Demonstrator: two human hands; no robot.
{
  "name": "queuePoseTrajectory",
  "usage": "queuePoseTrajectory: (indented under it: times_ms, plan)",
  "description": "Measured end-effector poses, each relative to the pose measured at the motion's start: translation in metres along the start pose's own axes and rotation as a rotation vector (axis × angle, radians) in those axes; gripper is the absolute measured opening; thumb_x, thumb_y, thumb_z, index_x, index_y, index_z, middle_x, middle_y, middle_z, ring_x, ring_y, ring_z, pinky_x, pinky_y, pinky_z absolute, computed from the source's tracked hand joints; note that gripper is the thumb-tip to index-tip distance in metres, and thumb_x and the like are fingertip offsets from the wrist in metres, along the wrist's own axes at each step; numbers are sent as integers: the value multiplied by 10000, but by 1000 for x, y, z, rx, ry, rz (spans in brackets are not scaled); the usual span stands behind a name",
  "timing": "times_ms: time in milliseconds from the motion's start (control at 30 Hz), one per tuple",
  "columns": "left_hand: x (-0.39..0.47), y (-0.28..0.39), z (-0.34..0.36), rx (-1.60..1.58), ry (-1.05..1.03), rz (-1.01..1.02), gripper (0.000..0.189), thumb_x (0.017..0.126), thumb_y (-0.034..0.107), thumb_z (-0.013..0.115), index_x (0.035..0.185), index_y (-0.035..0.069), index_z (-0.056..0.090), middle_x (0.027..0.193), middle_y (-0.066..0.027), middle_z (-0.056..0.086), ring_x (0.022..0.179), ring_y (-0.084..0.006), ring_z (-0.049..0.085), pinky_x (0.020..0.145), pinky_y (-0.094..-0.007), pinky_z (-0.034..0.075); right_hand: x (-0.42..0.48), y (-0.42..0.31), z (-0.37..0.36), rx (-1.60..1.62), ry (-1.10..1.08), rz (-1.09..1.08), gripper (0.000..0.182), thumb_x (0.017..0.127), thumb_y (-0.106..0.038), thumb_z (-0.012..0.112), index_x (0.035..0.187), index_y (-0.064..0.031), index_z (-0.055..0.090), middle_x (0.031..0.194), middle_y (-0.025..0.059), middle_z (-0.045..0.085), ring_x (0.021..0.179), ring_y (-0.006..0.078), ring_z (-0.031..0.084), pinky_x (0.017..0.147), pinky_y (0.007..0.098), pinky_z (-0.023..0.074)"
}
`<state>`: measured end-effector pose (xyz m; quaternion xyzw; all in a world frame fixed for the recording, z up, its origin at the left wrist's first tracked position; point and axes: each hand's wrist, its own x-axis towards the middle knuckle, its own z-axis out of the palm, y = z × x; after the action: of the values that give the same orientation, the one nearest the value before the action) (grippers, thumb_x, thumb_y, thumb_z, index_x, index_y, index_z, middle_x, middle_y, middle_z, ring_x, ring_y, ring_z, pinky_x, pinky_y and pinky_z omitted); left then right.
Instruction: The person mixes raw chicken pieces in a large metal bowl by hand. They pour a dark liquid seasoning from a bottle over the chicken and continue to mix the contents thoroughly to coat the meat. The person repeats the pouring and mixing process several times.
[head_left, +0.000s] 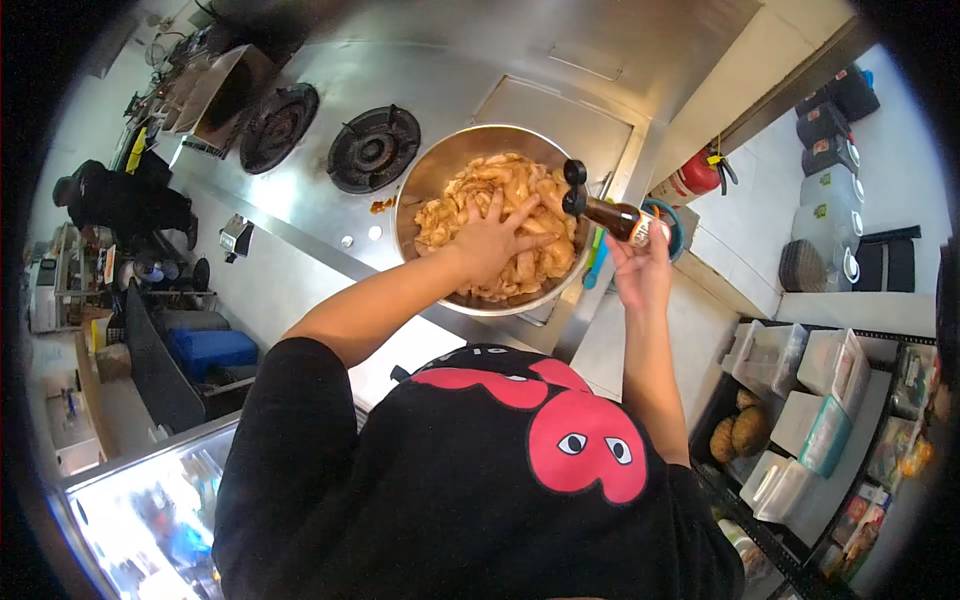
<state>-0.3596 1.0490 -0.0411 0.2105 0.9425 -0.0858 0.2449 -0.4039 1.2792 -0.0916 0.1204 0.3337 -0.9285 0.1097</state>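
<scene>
A wide stainless steel bowl (427, 161) sits on the steel counter before me, heaped with sauced raw meat pieces (517, 176) that look like chicken. My left hand (491, 244) presses on the heap with spread fingers and grips nothing I can make out. Over the bowl's right rim, my right hand (643, 262) holds a brown glass bottle (619, 219) by its lower part. The bottle lies nearly level, its neck towards the meat and its black flip cap (574, 187) raised. I cannot tell whether liquid is flowing.
Two burners (373, 150) are set in the steel counter (450, 82) left of the bowl. A blue-handled utensil (595, 266) and a teal container (679, 229) are by its right side. Further right are a fire extinguisher (690, 180) and shelves with plastic bins (814, 427). A person (124, 202) is at far left.
</scene>
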Motion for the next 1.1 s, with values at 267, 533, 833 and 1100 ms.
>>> queuePoseTrajectory:
  times_ms: [267,533,833,1100]
  plan:
    - [27,-8,30,-187,272,-29,548,752,132,610,1245,362,539,1318,-153,427,1101,-339,525,882,-420,461,14,9,13,330,21,183,434,943,-319,497,1175,46,521,1154,205,595,1037,374,593,865,379,549]
    - [29,-38,5,-763,707,-144,371,672,98,699,1041,77,661,957,-124,685,923,-297,649,839,-351,506,13,-4,6,364,-72,182,408,950,-317,478,1124,46,545,1117,213,608,1019,374,602,867,392,545]
    - [4,-90,-15,-521,362,-292,686,639,197,797,1252,86,510,1217,-193,532,1130,-326,516,950,-414,427,3,-18,3,329,-79,166,446,934,-311,518,1190,54,509,1169,226,575,1078,381,571,849,358,555]
    - [15,-5,57,213,367,434,928,592,160,768,1404,263,331,1448,-170,290,1239,-315,416,1002,-425,354,-1,-17,7,283,-36,126,427,928,-304,530,1180,41,515,1163,214,586,1067,374,579,881,376,542]
